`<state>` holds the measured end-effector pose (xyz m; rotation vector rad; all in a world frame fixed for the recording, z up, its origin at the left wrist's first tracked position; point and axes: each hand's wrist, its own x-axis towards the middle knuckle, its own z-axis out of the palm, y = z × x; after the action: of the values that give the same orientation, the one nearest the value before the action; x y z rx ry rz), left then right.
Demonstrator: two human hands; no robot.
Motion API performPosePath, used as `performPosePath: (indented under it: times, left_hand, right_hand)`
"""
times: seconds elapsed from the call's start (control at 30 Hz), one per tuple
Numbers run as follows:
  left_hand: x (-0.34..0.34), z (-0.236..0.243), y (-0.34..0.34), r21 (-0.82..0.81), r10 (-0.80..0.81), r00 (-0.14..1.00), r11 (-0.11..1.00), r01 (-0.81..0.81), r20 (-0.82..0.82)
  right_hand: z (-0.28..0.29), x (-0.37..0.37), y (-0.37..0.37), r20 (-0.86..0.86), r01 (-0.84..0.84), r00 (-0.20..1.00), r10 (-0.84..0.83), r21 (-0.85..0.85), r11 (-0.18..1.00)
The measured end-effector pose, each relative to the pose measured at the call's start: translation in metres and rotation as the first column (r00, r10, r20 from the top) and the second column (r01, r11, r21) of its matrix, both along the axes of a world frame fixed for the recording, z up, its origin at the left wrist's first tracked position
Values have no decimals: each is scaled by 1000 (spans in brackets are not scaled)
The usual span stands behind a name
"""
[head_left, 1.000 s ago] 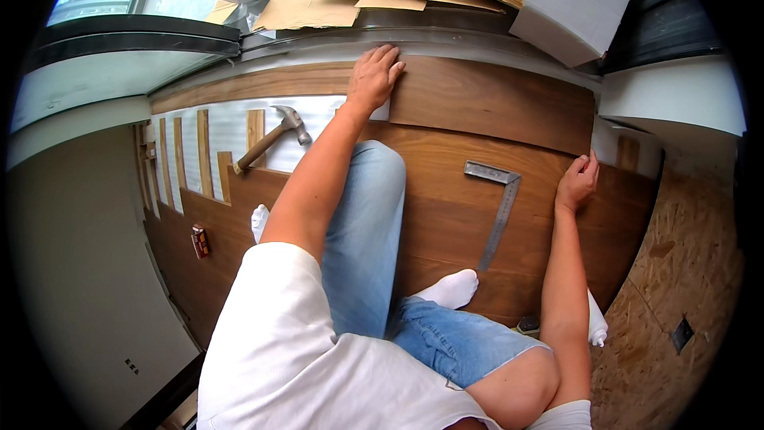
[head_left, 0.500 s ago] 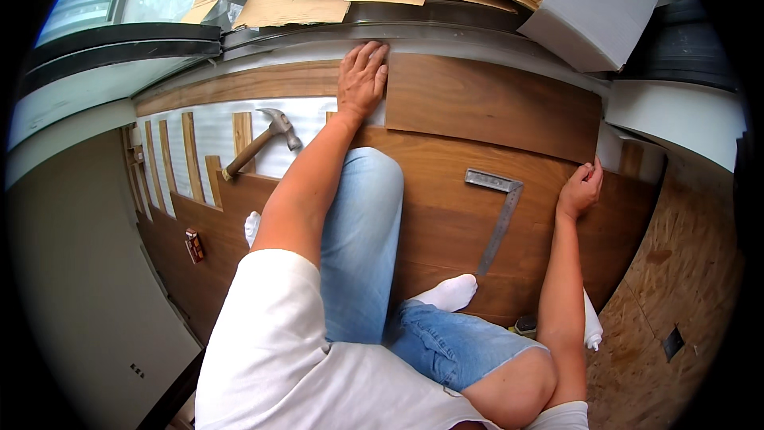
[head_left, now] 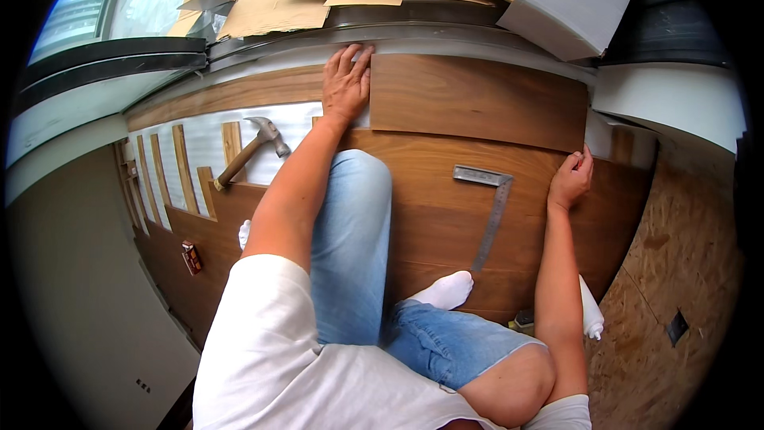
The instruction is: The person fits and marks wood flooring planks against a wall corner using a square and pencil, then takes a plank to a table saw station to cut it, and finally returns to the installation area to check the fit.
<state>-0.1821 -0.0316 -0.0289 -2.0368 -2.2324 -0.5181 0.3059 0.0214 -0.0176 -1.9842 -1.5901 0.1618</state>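
A loose brown floor plank (head_left: 477, 99) lies over the gap and laid boards in front of the door track. My left hand (head_left: 348, 84) rests flat at its left end, fingers stretched toward the track, beside the end of a narrow wood strip (head_left: 239, 89). My right hand (head_left: 571, 177) has its fingers closed at the plank's near right corner. Below the plank, a metal try square (head_left: 487, 183) lies on the laid floorboards (head_left: 430, 231). A claw hammer (head_left: 253, 150) with a wooden handle lies left of my left forearm.
White underlay (head_left: 203, 131) shows between several thin wood strips (head_left: 183, 167) at the left. A small dark red box (head_left: 191, 258) sits on the boards. Flattened cardboard (head_left: 270, 8) and a white box (head_left: 569, 4) stand beyond the track. A white tube (head_left: 590, 310) lies by my right forearm.
The whole view has shifted slightly, so things appear a little further left. Both hands stay at the same ends of the plank, with no clear movement of it.
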Motion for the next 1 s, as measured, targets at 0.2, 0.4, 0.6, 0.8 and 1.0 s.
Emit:
performPosePath:
  times: [0.2,0.4,0.6,0.8,1.0]
  left_hand:
    - [-1,1,0,-15,-7,1000,1000,7,-14]
    - [5,5,3,-42,-14,1000,999,13,-10]
    - [-3,-7,-11,-41,67,998,997,-66,10]
    - [13,-6,12,39,27,998,999,-29,58]
    - [-2,-9,-2,50,56,998,997,-58,37]
  right_hand:
    - [1,-1,-1,-20,3,1000,-3,-1,1000]
    - [3,2,1,14,15,1000,-15,7,1000]
    - [-9,-3,1,41,-20,999,19,24,999]
    - [-23,30,5,-31,-62,997,65,99,993]
    - [-29,22,6,-30,-47,998,48,28,999]
